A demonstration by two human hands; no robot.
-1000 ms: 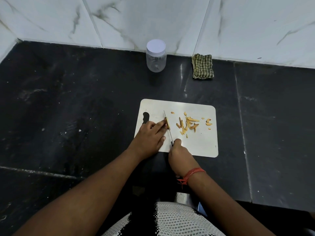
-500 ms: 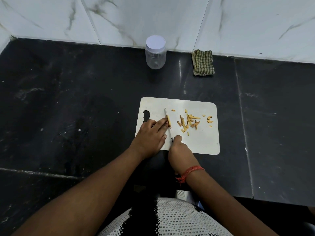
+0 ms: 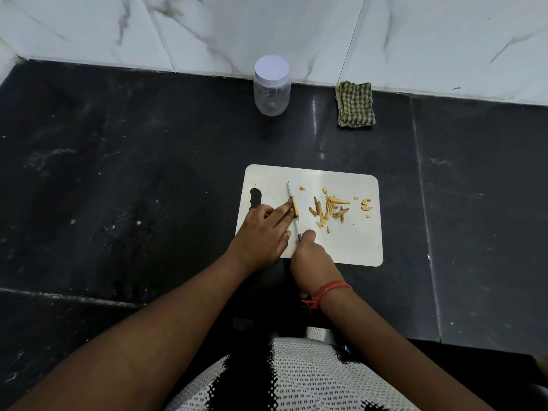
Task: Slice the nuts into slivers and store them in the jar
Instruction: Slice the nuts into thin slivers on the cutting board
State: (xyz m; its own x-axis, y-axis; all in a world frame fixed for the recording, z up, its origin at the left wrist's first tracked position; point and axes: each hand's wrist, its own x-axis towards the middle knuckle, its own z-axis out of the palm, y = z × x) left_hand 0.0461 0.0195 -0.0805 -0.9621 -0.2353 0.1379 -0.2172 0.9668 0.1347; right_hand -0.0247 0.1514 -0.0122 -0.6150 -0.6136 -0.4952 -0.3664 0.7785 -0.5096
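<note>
A white cutting board (image 3: pixel 341 241) lies on the dark surface (image 3: pixel 118 188), with its handle hole at the left end. The left hand (image 3: pixel 261 232) rests on the board's left part, fingers stretched forward and pressing on a nut (image 3: pixel 295 207), steadying it from the left. The right hand (image 3: pixel 311 262) has its grip closed round the handle of a knife (image 3: pixel 293 209), most of the handle hidden inside the fist. The thin blade runs away from the person and lies against the nut, just beside the left fingertips. A red thread is tied round the right wrist.

To the right of the blade, near the middle of the board, lies a loose heap of slivers (image 3: pixel 329 210), and a few small bits sit apart toward the right edge.

A clear jar (image 3: pixel 272 90) with a white lid on stands well behind the board, by the marble wall. To its right lies a folded checked cloth (image 3: pixel 355 104), also against the wall.
</note>
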